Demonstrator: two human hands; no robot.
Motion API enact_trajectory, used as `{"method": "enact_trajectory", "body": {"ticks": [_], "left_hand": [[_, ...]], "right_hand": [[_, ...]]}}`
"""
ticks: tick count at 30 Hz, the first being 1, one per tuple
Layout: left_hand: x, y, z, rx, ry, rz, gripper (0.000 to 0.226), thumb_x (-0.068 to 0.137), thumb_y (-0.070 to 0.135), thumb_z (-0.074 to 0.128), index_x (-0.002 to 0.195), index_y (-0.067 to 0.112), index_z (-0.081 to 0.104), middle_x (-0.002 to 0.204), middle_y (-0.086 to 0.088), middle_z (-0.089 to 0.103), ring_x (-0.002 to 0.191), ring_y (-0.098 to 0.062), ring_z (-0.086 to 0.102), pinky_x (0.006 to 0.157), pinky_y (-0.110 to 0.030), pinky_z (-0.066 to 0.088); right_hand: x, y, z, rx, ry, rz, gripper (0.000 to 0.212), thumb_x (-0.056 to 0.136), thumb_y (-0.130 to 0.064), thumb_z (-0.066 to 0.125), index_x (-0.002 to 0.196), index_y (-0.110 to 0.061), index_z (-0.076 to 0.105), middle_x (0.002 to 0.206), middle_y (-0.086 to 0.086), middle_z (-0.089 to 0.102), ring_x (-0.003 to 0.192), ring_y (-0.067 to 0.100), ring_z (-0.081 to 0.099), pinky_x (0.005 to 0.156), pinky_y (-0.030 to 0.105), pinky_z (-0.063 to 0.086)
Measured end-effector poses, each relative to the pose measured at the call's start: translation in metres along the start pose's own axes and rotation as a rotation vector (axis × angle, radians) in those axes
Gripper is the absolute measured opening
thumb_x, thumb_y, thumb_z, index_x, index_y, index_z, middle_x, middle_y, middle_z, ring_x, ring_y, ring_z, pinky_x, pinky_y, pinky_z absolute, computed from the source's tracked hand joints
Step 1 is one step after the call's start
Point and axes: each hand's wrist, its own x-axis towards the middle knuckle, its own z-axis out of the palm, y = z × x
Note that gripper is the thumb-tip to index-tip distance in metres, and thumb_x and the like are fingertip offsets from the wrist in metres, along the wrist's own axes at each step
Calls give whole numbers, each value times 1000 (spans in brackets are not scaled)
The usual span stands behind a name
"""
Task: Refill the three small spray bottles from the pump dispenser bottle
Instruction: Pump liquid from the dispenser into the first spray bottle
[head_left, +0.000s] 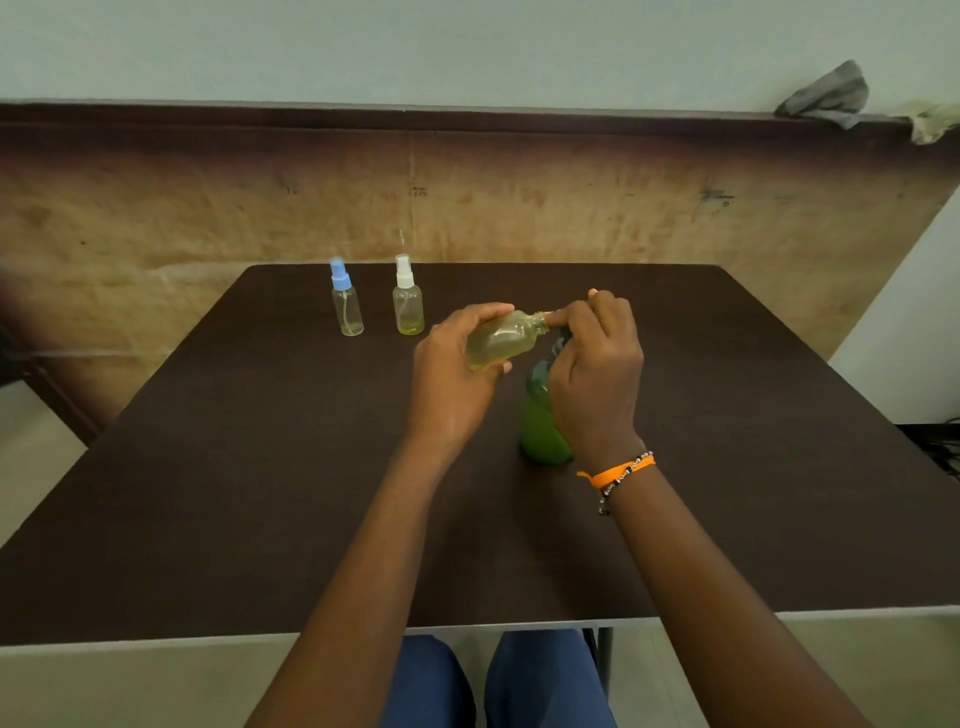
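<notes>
Left hand (457, 358) grips uncapped spray bottle (501, 340) mid-frame, tilted toward pump bottle (540, 421); right hand (597, 364) curled over pump. Looks light, slick plastic, hold body.

Dark brown table (311, 467), grey rag (826, 96), perhaps a yellowish cloth (935, 122), on ledge
</notes>
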Motion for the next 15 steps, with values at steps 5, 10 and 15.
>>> {"method": "enact_trajectory", "body": {"ticks": [5, 10, 15], "left_hand": [[-3, -5, 0, 31, -38, -14, 58, 65, -12, 69, 114, 20, 65, 109, 10, 65, 104, -8, 59, 86, -8, 42], [0, -1, -2, 4, -57, -10, 58, 65, -14, 68, 114, 17, 65, 109, 6, 66, 101, -4, 59, 81, -1, 39], [0, 0, -3, -15, -51, -19, 58, 65, -14, 69, 114, 15, 64, 110, 5, 65, 100, -2, 58, 81, 0, 38]], "right_hand": [[-13, 7, 9, -59, 52, 1, 29, 76, 13, 36, 74, 5, 63, 73, 19, 54, 73, 26, 42, 80, 34, 45], [-6, -1, 2, -59, 9, 9, 27, 74, 9, 37, 75, 3, 63, 74, 17, 54, 76, 24, 42, 73, 31, 43], [1, -3, -1, -62, -15, -13, 26, 76, 4, 37, 72, 2, 62, 71, 15, 54, 68, 29, 49, 62, 32, 40]]}}
